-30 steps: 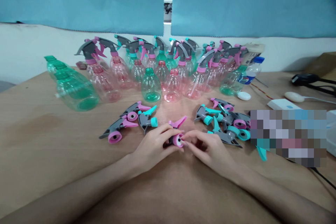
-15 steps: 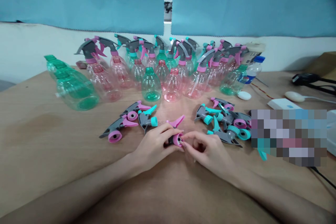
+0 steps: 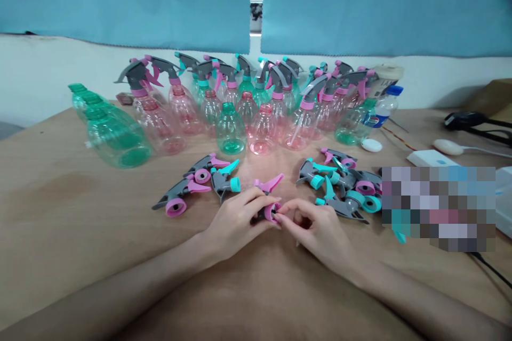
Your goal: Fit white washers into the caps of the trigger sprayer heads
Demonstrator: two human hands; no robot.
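My left hand (image 3: pixel 236 222) is closed around a grey and pink trigger spray head (image 3: pixel 270 212), its pink collar turned to the right and its pink trigger sticking up. Thumb and forefinger of my right hand (image 3: pixel 322 229) pinch together at the collar's opening. Whatever lies between those fingertips is too small to make out; a faint pale tip shows below the hand. To the left lie several loose spray heads (image 3: pixel 224 184) in pink and turquoise. A heap of similar spray heads (image 3: pixel 352 203) lies on the right, close to my right hand.
Several open bottles, green (image 3: pixel 231 130) and pink (image 3: pixel 262 133), stand before rows of bottles with spray heads fitted (image 3: pixel 306 117). A blue-capped bottle (image 3: pixel 386 106), a white oval object (image 3: pixel 372 145) and cables are at the right. A blurred-out patch (image 3: pixel 440 208) covers part of the table.
My right fingertips have shifted slightly at the collar's opening, covering more of it. The spray head in my left hand is nearly still; the bottles have not moved.
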